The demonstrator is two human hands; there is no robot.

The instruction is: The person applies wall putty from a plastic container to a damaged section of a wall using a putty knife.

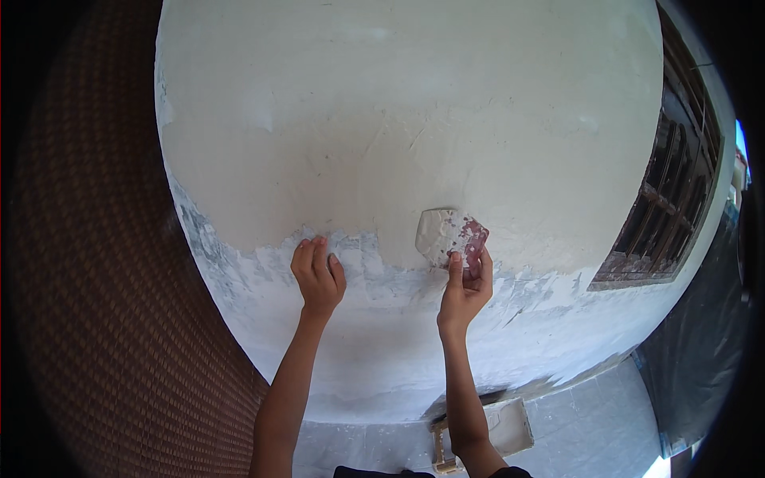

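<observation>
While pinned between the thumb and fingers of the right hand (466, 299), turned broad face outward: a flat scraper (451, 239), smeared with pale paste, well left of the barred window (665, 203) and about level with its lower part. Pointing its pale, coated end left, away from the window, and its flaking maroon end right, toward the window. Nearly as tall as wide, running its slightly longer axis roughly sideways. Impossible to tell whether pressed to the wall (478, 95) or just off it.

Farther left of the window than the scraper: the left hand (319, 279), half-curled, fingertips upward, at the wall. Impossible to tell, with the palm hidden, whether grasping anything.

Left of the window, between cream coat and patchy white surface: a ragged border (362, 253), close to both hands. Below and left of the window, on the grey floor (586, 414): a shallow tray (528, 422), partly hidden behind the right forearm (464, 390). Far left of the window: a brown woven panel (103, 279). Below the window and to its right: a dark sheet (693, 342).
</observation>
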